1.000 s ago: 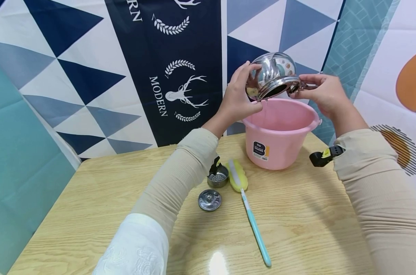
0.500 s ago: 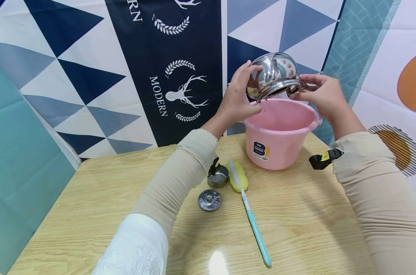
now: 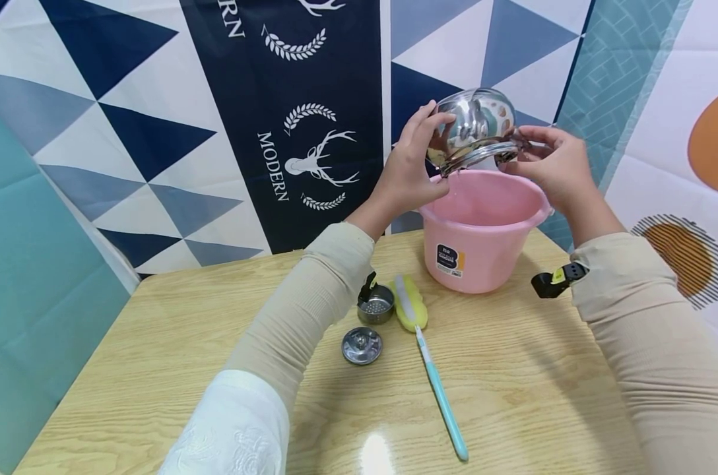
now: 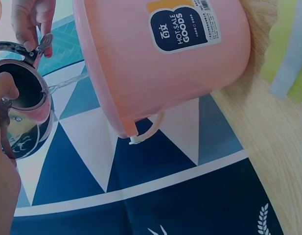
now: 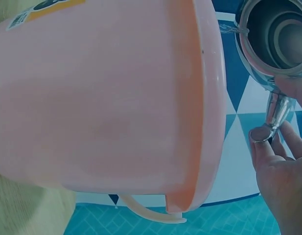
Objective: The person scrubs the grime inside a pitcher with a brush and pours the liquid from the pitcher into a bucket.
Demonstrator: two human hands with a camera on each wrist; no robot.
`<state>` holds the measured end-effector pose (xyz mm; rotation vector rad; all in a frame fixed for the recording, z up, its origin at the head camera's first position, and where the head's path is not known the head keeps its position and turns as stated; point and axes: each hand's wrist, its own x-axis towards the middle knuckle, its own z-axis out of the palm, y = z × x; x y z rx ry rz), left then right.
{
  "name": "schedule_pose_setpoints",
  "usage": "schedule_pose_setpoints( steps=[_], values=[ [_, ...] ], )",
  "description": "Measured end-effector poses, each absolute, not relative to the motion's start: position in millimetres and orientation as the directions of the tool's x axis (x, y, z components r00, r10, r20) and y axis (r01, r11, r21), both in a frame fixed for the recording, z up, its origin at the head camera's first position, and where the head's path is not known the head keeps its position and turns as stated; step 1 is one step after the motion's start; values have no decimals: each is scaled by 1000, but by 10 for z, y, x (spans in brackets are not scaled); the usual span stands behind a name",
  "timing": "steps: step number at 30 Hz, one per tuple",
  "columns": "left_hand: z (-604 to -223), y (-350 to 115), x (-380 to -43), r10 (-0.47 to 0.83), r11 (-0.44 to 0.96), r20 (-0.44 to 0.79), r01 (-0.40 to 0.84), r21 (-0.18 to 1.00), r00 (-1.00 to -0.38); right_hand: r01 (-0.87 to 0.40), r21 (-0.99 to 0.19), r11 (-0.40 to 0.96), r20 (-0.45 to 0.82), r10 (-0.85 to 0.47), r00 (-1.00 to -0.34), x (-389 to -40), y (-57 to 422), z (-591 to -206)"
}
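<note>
A shiny stainless steel teapot (image 3: 480,119) is tipped mouth-down above the pink bucket (image 3: 478,257) at the back right. My left hand (image 3: 415,155) grips its round body from the left, thumb near the rim. On the other side my right hand (image 3: 557,161) holds the spout (image 5: 278,110), its fingers around the tip in the right wrist view. A thin stream of water (image 4: 67,83) runs from the teapot's rim toward the bucket in the left wrist view. Seen from the right wrist, the inside of the pot shows bare metal.
Left of the bucket lies a yellow sponge brush (image 3: 417,313) with a long turquoise handle (image 3: 442,396). Beside it stand a perforated metal strainer (image 3: 377,305) and a small round lid (image 3: 361,346). A patterned cloth backdrop (image 3: 299,165) rises behind the wooden table (image 3: 216,330).
The teapot has tilted further over, so its dark opening no longer shows in the head view. My right wrist has shifted slightly left and down; both hands keep their hold.
</note>
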<state>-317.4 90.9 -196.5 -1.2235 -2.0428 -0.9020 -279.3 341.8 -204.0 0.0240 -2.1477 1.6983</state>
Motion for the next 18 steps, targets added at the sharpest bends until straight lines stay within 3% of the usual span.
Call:
schedule_pose_setpoints(
  steps=[10, 18],
  values=[
    [-2007, 897, -3204, 511, 333, 800, 930, 153, -315, -337, -911, 239, 395, 266, -879, -2778, 3354, -2102],
    [-2047, 876, -3239, 532, 325, 810, 943, 74, -247, -430, -840, 330, 522, 279, -806, -2787, 3320, -2206]
  ],
)
